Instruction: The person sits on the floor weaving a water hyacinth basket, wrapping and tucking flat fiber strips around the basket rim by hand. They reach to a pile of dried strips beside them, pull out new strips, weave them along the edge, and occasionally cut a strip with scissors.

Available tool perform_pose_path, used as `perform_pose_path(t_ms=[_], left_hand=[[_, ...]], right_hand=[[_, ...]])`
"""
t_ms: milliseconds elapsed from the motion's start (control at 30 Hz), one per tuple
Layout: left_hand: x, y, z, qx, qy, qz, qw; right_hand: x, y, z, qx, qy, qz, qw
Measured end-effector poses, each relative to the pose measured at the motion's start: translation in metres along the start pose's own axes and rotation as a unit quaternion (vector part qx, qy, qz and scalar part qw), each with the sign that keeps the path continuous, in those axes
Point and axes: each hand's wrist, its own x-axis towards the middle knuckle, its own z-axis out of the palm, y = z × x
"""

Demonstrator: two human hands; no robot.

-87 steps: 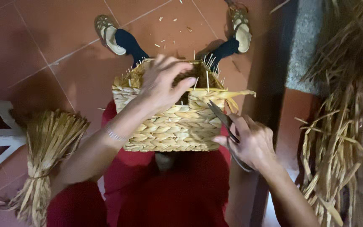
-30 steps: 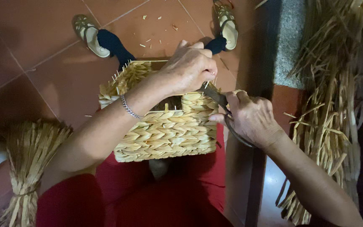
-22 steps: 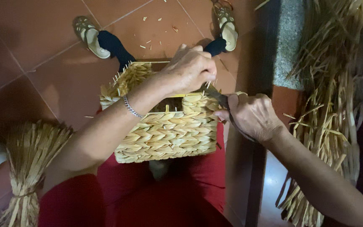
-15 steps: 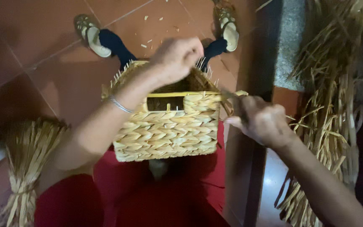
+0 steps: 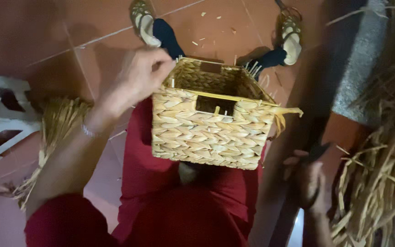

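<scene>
A square woven straw basket [image 5: 211, 130] is seen from above, resting on the lap of a seated person in red clothing, its open top tilted away toward the tiled floor [image 5: 33, 41]. The left hand [image 5: 145, 75] is raised just beside the basket's left rim, fingers curled together loosely. The right hand [image 5: 309, 180] is lowered to the basket's right, blurred, closed around dark scissors [image 5: 318, 151]. Straw bundles [image 5: 380, 183] lie alongside.

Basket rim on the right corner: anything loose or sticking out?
Yes. On the woven basket, a loose straw strand juts out sideways from the right rim corner, unwoven. Short stake ends also poke up at the far rim, and straw bits litter the floor tiles.
</scene>
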Motion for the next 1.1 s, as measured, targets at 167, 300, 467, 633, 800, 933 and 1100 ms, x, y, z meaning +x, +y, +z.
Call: perform_pose_path(t_ms=[167, 300, 467, 633, 800, 933, 1100], left_hand=[[-0.029, 0.046, 0.045, 0.096, 0.053, 0.179, 0.978], [-0.022, 0.087, 0.09, 0.079, 0.062, 0.26, 0.96], [0.001, 0.121, 0.14, -0.003, 0.019, 0.227, 0.974], [0.006, 0.131, 0.167, -0.001, -0.009, 0.165, 0.986], [0.014, 0.106, 0.142, 0.063, -0.037, 0.15, 0.986], [0.023, 0.069, 0.095, -0.061, -0.107, 0.089, 0.988], [0.017, 0.015, 0.034, 0.009, -0.055, 0.099, 0.993]], right_hand=[[-0.028, 0.066, 0.008, -0.018, 0.094, 0.068, 0.993], [-0.027, 0.105, 0.011, -0.042, 0.114, 0.093, 0.988], [-0.049, 0.134, 0.0, -0.344, 0.134, -0.001, 0.93], [-0.058, 0.18, -0.015, -0.384, 0.14, 0.143, 0.901], [-0.058, 0.208, -0.018, -0.397, 0.15, 0.147, 0.894], [-0.06, 0.209, -0.008, -0.336, 0.113, 0.173, 0.919], [-0.031, 0.217, 0.009, -0.435, 0.118, 0.144, 0.881]])
